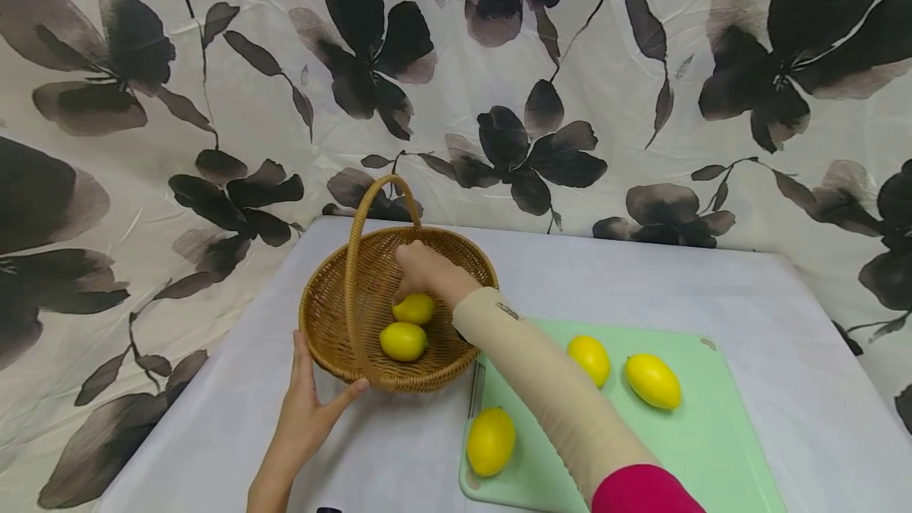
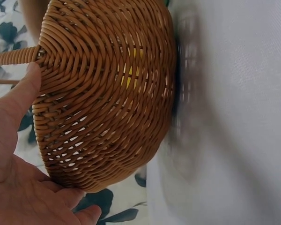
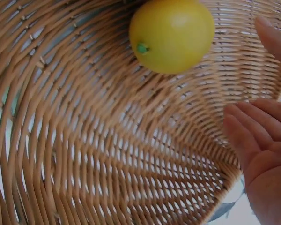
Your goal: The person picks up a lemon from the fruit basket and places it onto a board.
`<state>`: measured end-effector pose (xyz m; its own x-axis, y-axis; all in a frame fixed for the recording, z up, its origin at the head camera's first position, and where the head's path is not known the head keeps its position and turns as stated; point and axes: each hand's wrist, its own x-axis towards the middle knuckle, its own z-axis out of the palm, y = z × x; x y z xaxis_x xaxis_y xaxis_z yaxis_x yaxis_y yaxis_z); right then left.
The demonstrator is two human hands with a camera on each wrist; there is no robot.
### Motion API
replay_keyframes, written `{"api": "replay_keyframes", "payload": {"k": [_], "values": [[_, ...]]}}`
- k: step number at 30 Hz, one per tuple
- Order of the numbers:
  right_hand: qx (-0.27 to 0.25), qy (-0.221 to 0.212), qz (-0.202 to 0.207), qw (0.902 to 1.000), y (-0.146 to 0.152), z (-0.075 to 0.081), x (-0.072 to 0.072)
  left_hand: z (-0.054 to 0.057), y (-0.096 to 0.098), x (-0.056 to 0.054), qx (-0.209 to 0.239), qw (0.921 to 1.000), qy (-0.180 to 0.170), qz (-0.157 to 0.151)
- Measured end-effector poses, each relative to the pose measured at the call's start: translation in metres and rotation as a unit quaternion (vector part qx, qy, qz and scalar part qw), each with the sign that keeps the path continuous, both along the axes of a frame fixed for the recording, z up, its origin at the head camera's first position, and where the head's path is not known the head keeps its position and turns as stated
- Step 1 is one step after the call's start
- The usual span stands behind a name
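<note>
The rear lemon (image 1: 415,309) in the basket (image 1: 331,303) lies toward the tabletop's (image 1: 606,283) near edge from the closer right hand (image 1: 431,271), released and empty, while the splayed left hand (image 1: 305,410) braces the basket.

Creased blk/wht floral cloth (image 1: 456,93) hung behind & beside wht-covered tbl (image 1: 606,283).

The white-covered surface (image 1: 606,283) before me carries a handled wicker basket (image 1: 331,315), standing toward its far side and to my left. A pale green board (image 1: 712,442) lies flat on it toward my right, its left edge near the basket.
</note>
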<state>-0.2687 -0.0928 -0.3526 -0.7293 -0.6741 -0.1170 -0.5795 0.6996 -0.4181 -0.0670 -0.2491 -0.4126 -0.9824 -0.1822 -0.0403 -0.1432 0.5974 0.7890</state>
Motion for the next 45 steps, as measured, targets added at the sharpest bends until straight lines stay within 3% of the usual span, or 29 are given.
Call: {"api": "replay_keyframes", "payload": {"k": [8, 20, 28, 36, 45], "values": [[0.091, -0.033, -0.013, 0.9952, -0.002, -0.017, 0.004, 0.000, 0.001, 0.002, -0.006, 1.0000, -0.003, 0.000], [0.125, -0.044, -0.007, 0.9912, -0.001, -0.023, 0.008, 0.001, -0.001, 0.000, 0.004, 0.9999, 0.010, -0.006], [0.133, -0.045, 0.024, 0.9899, -0.004, -0.028, 0.013, 0.002, -0.001, 0.002, 0.001, 0.9999, 0.007, -0.008], [0.085, -0.022, 0.029, 0.9957, -0.010, -0.014, 0.011, -0.001, -0.004, 0.003, 0.001, 1.0000, 0.000, -0.002], [0.062, 0.025, 0.034, 0.9972, 0.010, 0.011, 0.012, 0.003, 0.001, 0.002, 0.001, 1.0000, -0.001, 0.001]]}}
